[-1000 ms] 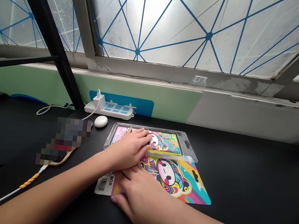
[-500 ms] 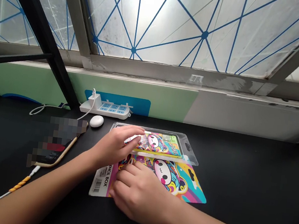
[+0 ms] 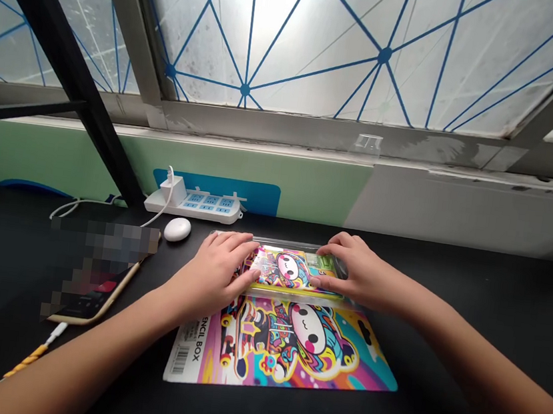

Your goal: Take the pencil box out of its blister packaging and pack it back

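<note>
A colourful pencil box (image 3: 287, 270) with a cartoon character lies in a clear plastic blister shell (image 3: 290, 297) on the black table. Around its left end, my left hand (image 3: 216, 268) has its fingers curved over the far side and its thumb on the near side. At the right end, my right hand (image 3: 357, 269) grips with thumb and fingers apart across the box's width. The printed backing card (image 3: 299, 347), marked with "PENCIL BOX" lettering partly covered and a barcode, lies flat on the near side, its far edge under the shell.
To the left lies a phone (image 3: 94, 299), partly blurred, with a charging cable (image 3: 30, 361). A white oval case (image 3: 177, 229) sits behind it. Along the wall stands a white power strip (image 3: 210, 208) with a plugged-in charger (image 3: 173, 190). A black slanted post (image 3: 77, 82) rises at left.
My right hand has left the backing card's left part and moved right and away to the box's right end. My left hand remains at the left end. More of the card shows.
</note>
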### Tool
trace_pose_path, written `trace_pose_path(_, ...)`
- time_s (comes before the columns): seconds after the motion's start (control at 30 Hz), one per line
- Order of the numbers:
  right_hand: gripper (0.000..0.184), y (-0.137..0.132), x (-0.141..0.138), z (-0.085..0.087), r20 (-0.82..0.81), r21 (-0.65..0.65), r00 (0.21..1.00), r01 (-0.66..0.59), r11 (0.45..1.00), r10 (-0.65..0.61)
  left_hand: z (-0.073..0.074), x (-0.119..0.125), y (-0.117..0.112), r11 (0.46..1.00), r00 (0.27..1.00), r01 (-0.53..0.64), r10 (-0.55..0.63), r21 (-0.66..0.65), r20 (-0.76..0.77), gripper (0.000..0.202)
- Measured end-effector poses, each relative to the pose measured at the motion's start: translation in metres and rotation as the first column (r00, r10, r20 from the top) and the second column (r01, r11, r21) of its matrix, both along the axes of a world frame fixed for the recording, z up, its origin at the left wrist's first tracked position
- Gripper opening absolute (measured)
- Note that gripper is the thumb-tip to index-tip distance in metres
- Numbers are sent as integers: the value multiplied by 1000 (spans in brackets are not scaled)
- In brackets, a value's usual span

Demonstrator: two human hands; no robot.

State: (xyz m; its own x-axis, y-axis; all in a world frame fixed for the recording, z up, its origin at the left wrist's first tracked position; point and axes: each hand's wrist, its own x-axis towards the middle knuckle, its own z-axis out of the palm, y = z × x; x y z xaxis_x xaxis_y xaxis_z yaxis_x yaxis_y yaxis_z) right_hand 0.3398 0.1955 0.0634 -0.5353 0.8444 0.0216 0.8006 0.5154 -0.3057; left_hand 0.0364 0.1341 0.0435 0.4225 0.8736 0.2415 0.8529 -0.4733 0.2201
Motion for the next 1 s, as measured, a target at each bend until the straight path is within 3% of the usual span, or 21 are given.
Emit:
trace_pose_path(0.2, 65, 0, -4, -2, 48, 6, 998, 34, 999, -34, 2, 3, -2, 1000, 999, 3, -3, 14, -45, 51)
trace_pose_path(0.4, 55, 5, -7, -5, 122, 40, 989, 80, 996, -85, 5, -1, -6, 992, 985, 86, -98, -96, -139, 107)
trace_pose_path(0.47, 56, 6, -8, -3, 129, 35, 987, 92, 995, -96, 7, -4, -7, 980, 978, 122, -146, -159, -149, 117)
trace_pose_path(0.57, 55, 8, -9, 1, 137, 26, 985, 98, 995, -101, 7, -7, -6, 970, 977, 131, -161, -204, -140, 114)
trace_pose_path(1.0, 49, 16, -14, 7, 149, 78, 985, 71, 994, -82, 4, -12, 9, 976, 981, 142, -161, -165, -111, 106)
